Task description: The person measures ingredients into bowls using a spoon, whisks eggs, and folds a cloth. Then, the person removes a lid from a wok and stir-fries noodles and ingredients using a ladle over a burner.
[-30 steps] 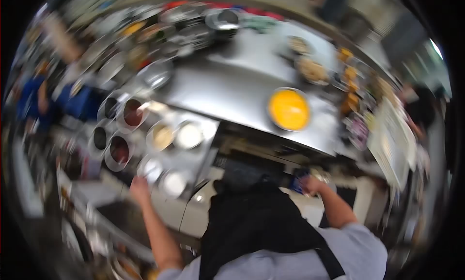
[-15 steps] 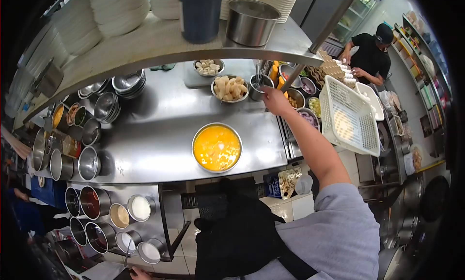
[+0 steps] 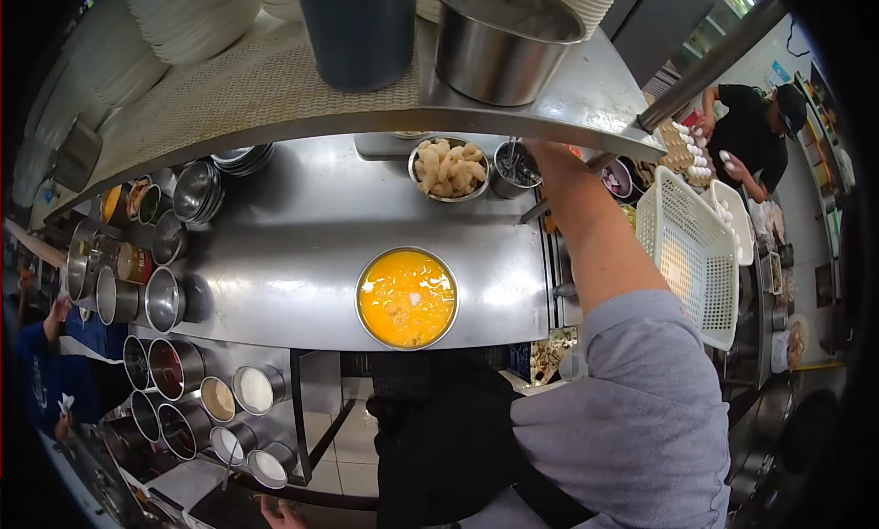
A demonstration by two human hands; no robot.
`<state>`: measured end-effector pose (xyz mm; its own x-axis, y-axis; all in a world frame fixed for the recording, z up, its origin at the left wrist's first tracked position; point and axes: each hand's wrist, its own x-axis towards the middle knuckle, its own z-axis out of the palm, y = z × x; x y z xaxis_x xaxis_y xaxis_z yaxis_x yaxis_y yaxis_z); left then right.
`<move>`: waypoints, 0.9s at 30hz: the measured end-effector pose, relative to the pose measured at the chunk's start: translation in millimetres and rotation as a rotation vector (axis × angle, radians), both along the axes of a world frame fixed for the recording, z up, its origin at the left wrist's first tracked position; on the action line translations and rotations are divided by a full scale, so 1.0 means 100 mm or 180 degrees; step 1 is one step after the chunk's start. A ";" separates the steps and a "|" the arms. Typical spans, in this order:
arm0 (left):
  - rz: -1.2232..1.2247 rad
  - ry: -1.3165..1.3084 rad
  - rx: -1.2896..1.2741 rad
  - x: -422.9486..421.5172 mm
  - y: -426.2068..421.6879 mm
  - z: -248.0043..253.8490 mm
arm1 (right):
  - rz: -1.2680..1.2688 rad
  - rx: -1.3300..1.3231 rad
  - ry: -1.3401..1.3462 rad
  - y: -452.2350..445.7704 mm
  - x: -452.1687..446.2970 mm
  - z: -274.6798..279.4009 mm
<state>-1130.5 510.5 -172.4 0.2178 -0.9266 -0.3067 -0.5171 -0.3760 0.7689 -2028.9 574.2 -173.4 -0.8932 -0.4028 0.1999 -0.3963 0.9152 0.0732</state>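
My right arm reaches forward to a small steel pot (image 3: 515, 183) with wire and metal utensils standing in it. My right hand (image 3: 546, 156) is at the pot's far right rim, its fingers mostly hidden under the shelf edge. Low in the view is my left hand (image 3: 284, 514), partly cut off, with fingers apart near a dark counter edge and holding nothing visible. A steel bowl of beaten egg (image 3: 407, 300) with a pale spot on its surface rests on the steel counter (image 3: 256, 254). Beside the pot sits a bowl of pale, chunky food pieces (image 3: 449, 167).
Overhead runs a shelf (image 3: 275, 122) carrying stacked plates, a dark bucket (image 3: 357, 35) and a steel pot (image 3: 504, 48). A white basket (image 3: 691, 254) stands right, near egg trays. Several seasoning pots (image 3: 256, 389) are at lower left. A co-worker (image 3: 755, 126) handles eggs.
My view has shifted forward, so the shelf looks nearer and hides more. My right hand has moved partly beneath the shelf edge. The co-worker now holds up an egg.
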 end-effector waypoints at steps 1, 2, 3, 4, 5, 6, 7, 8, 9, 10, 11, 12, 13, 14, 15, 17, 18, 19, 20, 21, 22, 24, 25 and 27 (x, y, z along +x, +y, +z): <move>0.0011 0.0017 -0.0003 0.11 -0.01 -0.16 | 0.0062 -0.0004 -0.0004 0.01 0.02 0.05; -0.0230 0.0179 -0.0171 0.27 -0.02 -0.43 | 0.0131 -0.0021 -0.0008 0.02 0.05 0.09; -0.0488 0.0336 -0.0341 0.38 -0.06 -0.58 | 0.0227 -0.0052 -0.0025 0.03 0.09 0.15; -0.0318 0.0424 -0.0131 -0.07 -0.04 -0.25 | 0.0305 -0.0099 -0.0032 0.04 0.18 0.22; -0.0351 0.0441 -0.0138 -0.23 -0.12 -0.17 | 0.0396 -0.0105 -0.0050 0.03 0.21 0.31; -0.0676 0.0319 -0.0051 -0.32 -0.20 -0.12 | 0.0500 -0.0128 -0.0079 0.05 0.30 0.40; -0.1003 0.0196 0.0033 -0.32 -0.26 -0.11 | 0.0585 -0.0157 -0.0121 0.07 0.41 0.51; -0.0957 0.0673 -0.0042 -0.14 -0.36 -0.49 | 0.0641 -0.0185 -0.0167 0.10 0.54 0.61; -0.0997 0.0698 -0.0044 -0.13 -0.44 -0.54 | 0.0686 -0.0201 -0.0206 0.14 0.70 0.74; -0.1140 0.0814 -0.0128 -0.17 -0.53 -0.56 | 0.0782 -0.0144 -0.0023 0.18 0.87 0.88; -0.1278 0.0931 -0.0212 -0.21 -0.60 -0.55 | 0.0899 -0.0029 0.0276 0.23 1.07 1.03; -0.1361 0.0885 -0.0129 -0.27 -0.66 -0.47 | 0.1097 0.0203 0.0908 0.29 1.31 1.24; -0.1383 0.0908 -0.0137 -0.33 -0.72 -0.39 | 0.1075 0.0204 0.0931 0.38 1.48 1.26; -0.1417 0.0962 -0.0124 -0.38 -0.76 -0.33 | 0.0678 0.0170 0.0516 0.48 1.64 1.27; -0.1452 0.1004 -0.0110 -0.35 -0.79 -0.29 | 0.0283 0.0129 0.0091 0.58 1.84 1.26; -0.1508 0.1062 -0.0283 -0.29 -0.88 -0.41 | -0.0248 -0.0534 -0.0008 0.73 2.20 0.82; -0.1564 0.1130 -0.0256 -0.29 -0.91 -0.42 | -0.0312 -0.0451 -0.0094 0.82 2.34 0.44; -0.1617 0.1191 -0.0232 -0.29 -0.94 -0.40 | -0.0373 -0.0370 -0.0186 0.92 2.46 0.04; -0.1655 0.1260 -0.0142 -0.31 -0.93 -0.31 | -0.0269 -0.0209 -0.0318 1.07 2.55 -0.31; -0.1643 0.1263 -0.0167 -0.31 -0.98 -0.24 | -0.0155 -0.0053 -0.0446 1.16 2.63 -0.48; -0.1866 0.1193 -0.0140 -0.32 -0.99 -0.20 | -0.0328 -0.0413 -0.0364 1.13 2.72 -0.35; -0.2132 0.1063 -0.0115 -0.29 -0.97 -0.11 | -0.0237 -0.1016 -0.0190 1.05 3.04 0.19; -0.2088 0.1122 -0.0119 -0.24 -1.01 -0.22 | -0.0088 -0.1104 -0.0148 1.06 3.12 0.32; -0.2045 0.1263 0.0029 -0.28 -1.05 -0.26 | 0.0347 -0.1030 -0.0187 1.01 3.40 0.57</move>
<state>-1158.8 405.3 -198.8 -0.4930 -0.8310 -0.2578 -0.3218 -0.1011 0.9414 -1688.7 675.3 -116.8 -0.8622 -0.4205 0.2824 -0.4879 0.8393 -0.2399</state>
